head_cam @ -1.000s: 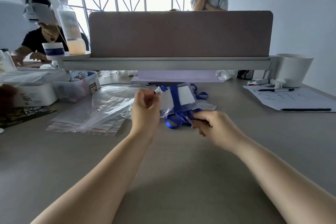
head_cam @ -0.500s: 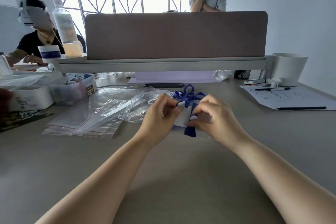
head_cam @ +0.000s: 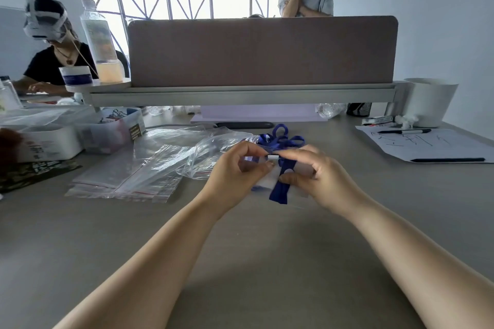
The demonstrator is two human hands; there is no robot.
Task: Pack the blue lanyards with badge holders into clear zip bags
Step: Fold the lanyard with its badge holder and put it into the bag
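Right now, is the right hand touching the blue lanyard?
Touching. The head view shows the right hand with its thumb lying across the strap of the blue lanyard, with no gap between them.

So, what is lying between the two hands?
Head view: the badge holder, pinched by the left hand, and the blue lanyard, pinched by the right hand.
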